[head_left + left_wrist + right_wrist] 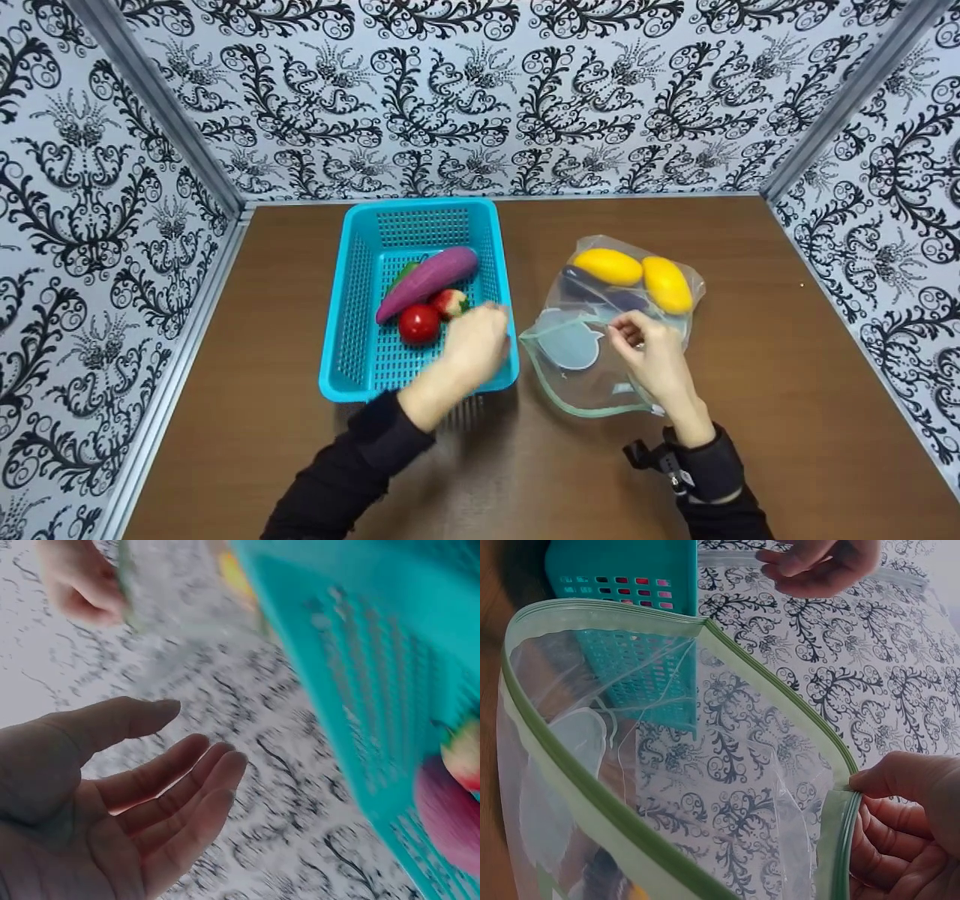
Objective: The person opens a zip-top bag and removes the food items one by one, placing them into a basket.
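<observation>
My right hand (656, 356) pinches the green-edged rim of a clear zip bag (585, 390). In the right wrist view the bag's mouth gapes wide, with thumb and fingers on its rim (840, 840). Inside the bag lie two yellow oval fruits (609, 266) and a long dark item (589, 286). My left hand (474, 345) hovers over the right side of a turquoise basket (337, 300). Its fingers are loosely bent and hold nothing in the left wrist view. The basket contains a long purple vegetable (431, 281), a round red fruit (419, 325) and a red-and-cream fruit (450, 302).
A green item (401, 274) is partly hidden behind the purple vegetable. Brown tabletop (795, 337) surrounds the basket and bag. Patterned panels (480, 97) stand along the back and both sides, joined by metal posts (161, 112).
</observation>
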`<state>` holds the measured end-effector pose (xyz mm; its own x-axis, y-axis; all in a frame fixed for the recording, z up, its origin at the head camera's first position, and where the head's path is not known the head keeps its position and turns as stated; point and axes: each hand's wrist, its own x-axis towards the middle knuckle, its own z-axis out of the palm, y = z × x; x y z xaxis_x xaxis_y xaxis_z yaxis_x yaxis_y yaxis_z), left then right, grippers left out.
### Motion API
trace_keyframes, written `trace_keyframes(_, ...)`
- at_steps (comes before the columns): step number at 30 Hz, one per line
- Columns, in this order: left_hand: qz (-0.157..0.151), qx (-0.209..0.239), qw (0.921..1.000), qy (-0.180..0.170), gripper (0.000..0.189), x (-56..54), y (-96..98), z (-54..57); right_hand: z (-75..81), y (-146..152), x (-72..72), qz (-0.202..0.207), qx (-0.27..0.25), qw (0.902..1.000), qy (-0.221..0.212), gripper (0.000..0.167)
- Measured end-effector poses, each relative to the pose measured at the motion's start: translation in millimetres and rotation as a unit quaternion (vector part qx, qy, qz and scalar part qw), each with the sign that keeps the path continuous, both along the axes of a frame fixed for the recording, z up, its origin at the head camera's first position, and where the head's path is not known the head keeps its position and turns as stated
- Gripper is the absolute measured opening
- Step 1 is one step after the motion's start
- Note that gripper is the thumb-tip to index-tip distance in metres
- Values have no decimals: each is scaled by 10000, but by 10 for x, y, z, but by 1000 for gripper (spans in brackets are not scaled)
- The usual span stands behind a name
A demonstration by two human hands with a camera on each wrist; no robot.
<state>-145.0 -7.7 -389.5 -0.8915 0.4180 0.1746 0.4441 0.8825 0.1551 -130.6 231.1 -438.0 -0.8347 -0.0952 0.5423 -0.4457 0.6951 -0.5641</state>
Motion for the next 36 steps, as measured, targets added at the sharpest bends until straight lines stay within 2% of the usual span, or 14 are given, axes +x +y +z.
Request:
trace_keyframes(3,-216,-26,9997,148,13,152,134,-26,-1,-4,-2,-29,9,10000,12,6)
trace_keyframes(7,-539,-39,9985,127,14,293,305,-126,-4,-12,4,-26,13,10000,34,7)
trace_keyframes(13,-951,18,9950,-321,14,338,541,-344,-2,-25,15,26,10,9999,99,7)
trace_keyframes(16,-1053,22,9930,-538,16,310,648,-460,-1,-33,23,29,-8,10000,92,6)
trace_keyframes(19,-1006,45,9928,-649,20,258,743,-577,-1,-40,31,32,-22,10000,38,6)
trace_keyframes(23,-789,52,9940,-753,24,177,856,-687,-3,-50,40,49,-39,10000,-14,6)
trace_keyframes(30,-269,137,9971,-705,24,19,1041,-787,-10,-61,48,68,-73,9999,83,5)
trace_keyframes(33,-101,63,9974,-711,32,-67,1120,-851,-7,-67,50,73,-69,9999,110,5)
trace_keyframes(36,-25,-118,9984,-553,29,-148,1188,-928,-6,-72,54,70,-75,9999,93,6)
